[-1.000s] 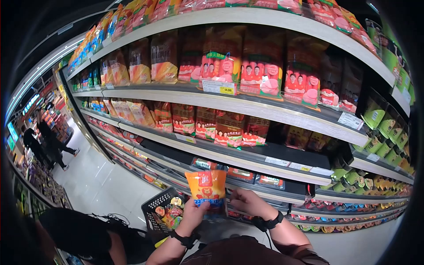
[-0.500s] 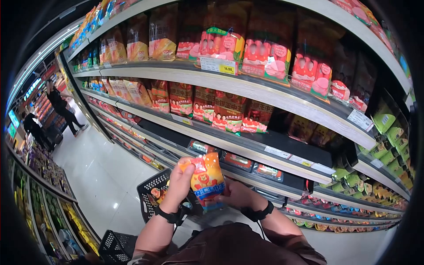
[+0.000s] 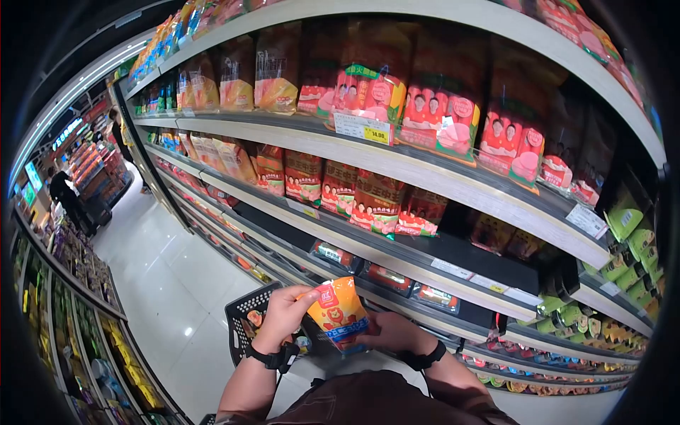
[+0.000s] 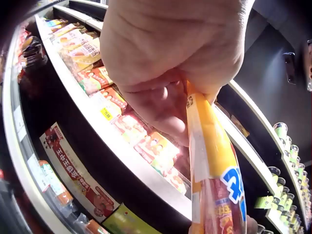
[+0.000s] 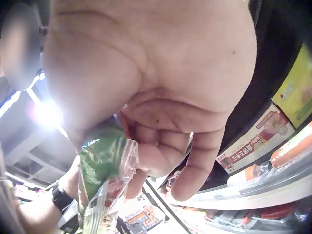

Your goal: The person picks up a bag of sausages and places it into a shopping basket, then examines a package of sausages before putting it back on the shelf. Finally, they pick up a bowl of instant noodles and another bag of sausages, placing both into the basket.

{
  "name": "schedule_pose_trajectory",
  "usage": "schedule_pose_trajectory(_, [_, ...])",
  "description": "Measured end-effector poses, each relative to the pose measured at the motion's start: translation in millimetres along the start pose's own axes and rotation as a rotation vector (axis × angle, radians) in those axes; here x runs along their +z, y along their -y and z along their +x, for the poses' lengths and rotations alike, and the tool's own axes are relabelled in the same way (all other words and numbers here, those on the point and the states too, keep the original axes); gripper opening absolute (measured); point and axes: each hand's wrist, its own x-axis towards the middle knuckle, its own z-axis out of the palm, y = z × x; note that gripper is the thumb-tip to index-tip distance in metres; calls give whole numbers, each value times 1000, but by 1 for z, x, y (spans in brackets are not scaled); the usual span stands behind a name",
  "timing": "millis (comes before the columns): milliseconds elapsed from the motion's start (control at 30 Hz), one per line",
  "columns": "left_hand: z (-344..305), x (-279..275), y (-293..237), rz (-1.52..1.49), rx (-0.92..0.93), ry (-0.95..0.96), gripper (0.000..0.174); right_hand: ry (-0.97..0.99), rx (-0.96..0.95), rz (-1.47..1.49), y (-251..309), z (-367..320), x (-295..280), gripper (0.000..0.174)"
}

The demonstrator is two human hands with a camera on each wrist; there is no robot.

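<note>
An orange and blue snack bag (image 3: 338,312) with a cartoon figure on its front is held before the body, tilted slightly. My left hand (image 3: 285,315) pinches its upper left corner between thumb and fingers. At the lower right edge, my right hand (image 3: 398,333) grips the same bag. The left wrist view shows the bag (image 4: 214,151) edge-on, with reddish contents behind a clear window. In the right wrist view a green part of the bag (image 5: 105,161) with a crinkled clear edge sits under the thumb, while the outer fingers (image 5: 199,165) extend past it.
A black basket (image 3: 237,322) with packets inside stands on the floor behind the left hand. Shelves (image 3: 453,173) of red and pink sausage packs rise in front, with green packages (image 3: 630,241) at the right. Another rack (image 3: 64,319) lines the aisle's left side; people stand far down it.
My left hand has shifted from the bag's lower left to its upper left corner. The right hand has come onto the lower right edge. The bag has tilted, and the head view has shifted.
</note>
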Motion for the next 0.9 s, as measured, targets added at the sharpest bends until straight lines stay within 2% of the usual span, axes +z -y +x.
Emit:
schedule_pose_trajectory(100, [0,-12,10,107,66,1,23,8,-7,-45,11,1,-8,47])
schedule_pose_trajectory(167, [-4,-19,23,154,49,21,25,11,-38,-27,14,0,-12,48])
schedule_pose_trajectory(233, [-17,-27,39,210,19,31,28,83,14,-103,13,-1,-20,47])
schedule_pose_trajectory(300, [-18,-41,68,-54,-88,-25,32,86,-52,-122,0,-3,-20,42])
schedule_pose_trajectory(333, [-21,-50,80,-135,-214,-86,37,87,-49,-122,3,-6,-23,42])
schedule_pose_trajectory(367, [-23,-70,109,-24,-246,-91,38,100,37,-41,10,-12,-28,39])
schedule_pose_trajectory(400, [-31,-91,149,228,-292,-117,41,110,120,37,13,-15,-33,38])
schedule_pose_trajectory(433, [-46,-105,170,483,-335,-142,45,112,118,33,3,-16,-32,38])
schedule_pose_trajectory(500, [-88,-129,201,759,-562,-7,51,17,2,409,-28,-18,-25,38])
schedule_pose_trajectory(567, [-130,-148,246,822,-649,73,56,24,-10,463,-17,-25,-35,39])
schedule_pose_trajectory(633, [-158,-145,255,905,-803,31,60,37,-6,525,-10,-27,-44,41])
schedule_pose_trajectory(667, [-159,-144,258,869,-883,-21,64,27,5,625,-8,-26,-46,39])
schedule_pose_trajectory(700, [-164,-140,263,916,-855,-64,66,18,24,727,-9,-30,-44,38])
schedule_pose_trajectory(733, [-159,-136,251,920,-918,-26,68,77,-124,1039,-29,-24,-35,37])
schedule_pose_trajectory(767, [-158,-131,244,923,-983,11,70,16,-104,887,-40,-22,-34,36])
schedule_pose_trajectory(833, [-161,-135,264,920,-929,84,76,-62,-142,718,-49,-19,-36,35])
schedule_pose_trajectory(900, [-166,-139,281,816,-867,179,81,-84,-119,769,-58,-17,-34,35])
